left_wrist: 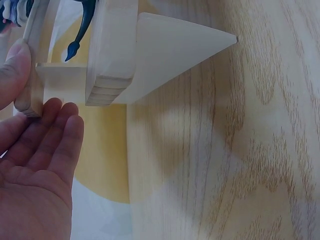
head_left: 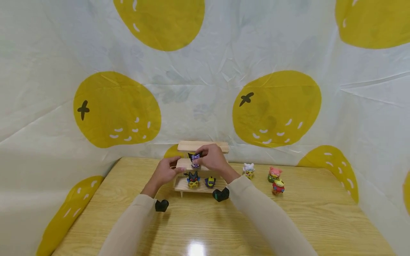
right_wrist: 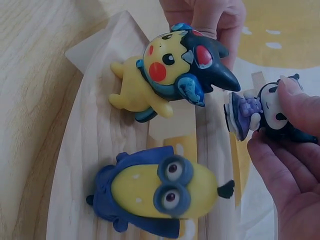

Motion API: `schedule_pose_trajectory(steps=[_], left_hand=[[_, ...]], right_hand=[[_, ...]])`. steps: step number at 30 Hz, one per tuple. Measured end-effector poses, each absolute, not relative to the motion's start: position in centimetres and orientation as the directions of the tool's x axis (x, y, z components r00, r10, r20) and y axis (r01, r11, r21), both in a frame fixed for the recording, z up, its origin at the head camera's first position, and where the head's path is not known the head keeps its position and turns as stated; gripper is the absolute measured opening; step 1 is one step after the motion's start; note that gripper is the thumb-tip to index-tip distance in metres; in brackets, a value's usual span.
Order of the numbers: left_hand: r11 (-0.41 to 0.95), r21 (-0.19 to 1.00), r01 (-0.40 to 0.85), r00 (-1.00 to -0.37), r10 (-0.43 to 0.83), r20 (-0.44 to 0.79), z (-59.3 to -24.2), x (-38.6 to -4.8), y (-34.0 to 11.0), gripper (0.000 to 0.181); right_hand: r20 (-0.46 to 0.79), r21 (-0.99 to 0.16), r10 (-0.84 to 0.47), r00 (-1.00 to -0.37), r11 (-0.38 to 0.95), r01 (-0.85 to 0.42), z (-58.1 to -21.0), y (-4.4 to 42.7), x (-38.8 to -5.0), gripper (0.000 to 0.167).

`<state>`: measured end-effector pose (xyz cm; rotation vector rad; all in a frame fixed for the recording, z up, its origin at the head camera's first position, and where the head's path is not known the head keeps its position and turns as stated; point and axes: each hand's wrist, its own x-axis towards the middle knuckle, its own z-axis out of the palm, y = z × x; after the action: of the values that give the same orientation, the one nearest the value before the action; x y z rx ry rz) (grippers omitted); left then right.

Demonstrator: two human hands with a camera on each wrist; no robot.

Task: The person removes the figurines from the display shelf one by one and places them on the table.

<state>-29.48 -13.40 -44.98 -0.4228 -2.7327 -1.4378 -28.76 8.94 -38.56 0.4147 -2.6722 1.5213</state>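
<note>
A three-tier wooden display stand (head_left: 203,145) is at the back of the table. My right hand (head_left: 215,159) pinches a small figurine (right_wrist: 272,107) with a black hood and purple dress, thumb on its head, at the middle tier; whether its base touches the board cannot be told. On that tier's left end, the left hand (head_left: 162,174) has its thumb (left_wrist: 16,70) on top and fingers (left_wrist: 52,125) below. The lowest tier bears a yellow Pikachu figurine (right_wrist: 135,82) in a dark horned hood and a Minion figurine (right_wrist: 145,187) in a blue coat.
To the right of the stand, a white-hooded figurine (head_left: 248,170), a pink-hooded one (head_left: 274,174) and a red-clad one (head_left: 278,186) stand on the wooden table (head_left: 198,220). Behind the table hangs a white cloth (head_left: 198,106) printed with yellow fruit.
</note>
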Motion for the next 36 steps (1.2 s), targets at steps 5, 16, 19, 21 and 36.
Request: schedule_pose_trajectory(steps=[5, 16, 19, 21, 36], left_hand=[[0.533, 0.814, 0.229, -0.968, 0.21, 0.135, -45.0, -29.5, -13.4, 0.063], [0.555, 0.801, 0.225, -0.969, 0.211, 0.126, -45.2, -29.5, -13.3, 0.064], [0.564, 0.793, 0.228, -0.969, 0.211, 0.129, -45.0, -29.4, -13.3, 0.064], [0.563, 0.794, 0.229, -0.968, 0.214, 0.128, -44.8, -29.3, -13.3, 0.064], [0.568, 0.785, 0.247, -0.962, 0.239, 0.129, -44.9, -29.3, -13.5, 0.064]], right_hand=[[0.181, -0.837, -0.186, -0.966, 0.486, -0.25, -38.3, 9.5, -28.3, 0.023], [0.174, -0.878, -0.152, -0.973, 0.423, -0.224, -38.0, 10.7, -27.7, 0.024], [0.196, -0.865, -0.157, -0.968, 0.437, -0.246, -37.9, 11.0, -27.7, 0.024], [0.203, -0.863, -0.162, -0.966, 0.436, -0.255, -37.7, 11.2, -27.6, 0.024], [0.158, -0.889, -0.16, -0.974, 0.406, -0.211, -37.4, 13.0, -26.7, 0.025]])
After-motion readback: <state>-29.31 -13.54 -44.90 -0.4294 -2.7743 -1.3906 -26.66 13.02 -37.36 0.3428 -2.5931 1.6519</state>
